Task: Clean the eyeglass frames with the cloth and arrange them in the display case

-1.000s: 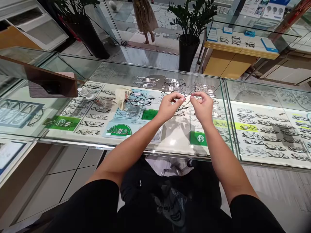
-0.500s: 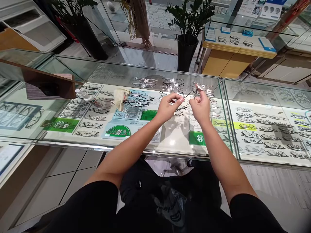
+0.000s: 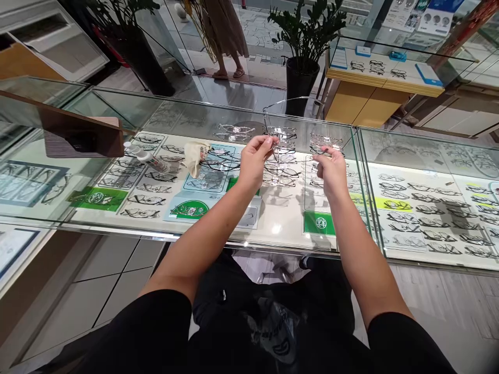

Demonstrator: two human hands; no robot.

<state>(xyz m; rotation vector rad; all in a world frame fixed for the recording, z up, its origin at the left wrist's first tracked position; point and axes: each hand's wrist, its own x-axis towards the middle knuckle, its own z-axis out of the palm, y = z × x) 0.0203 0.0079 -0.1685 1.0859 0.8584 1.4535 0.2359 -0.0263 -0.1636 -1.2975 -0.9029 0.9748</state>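
My left hand (image 3: 253,162) is closed in a pinch on a thin-framed pair of eyeglasses (image 3: 265,118), raised above the glass counter (image 3: 273,234). One slim arm of the glasses stretches up and to the right, past the counter's far edge. To the right, my right hand (image 3: 333,169) has its thumb and fingers drawn together. Whatever lies between those fingertips is too small to make out. Below both hands, rows of eyeglasses (image 3: 281,171) show on the counter display. A crumpled beige cloth (image 3: 195,157) lies left of my left hand.
A white bottle (image 3: 150,160) lies tilted left of the cloth. Farther left a brown framed board (image 3: 81,137) leans over the counter. Potted plants (image 3: 300,78) stand beyond the far glass edge. A person's legs (image 3: 228,52) show outside the window.
My hands have moved apart, the left one leftward and the right one slightly right. The glasses have swung upward, with an arm now above the far edge. The person outside has stepped.
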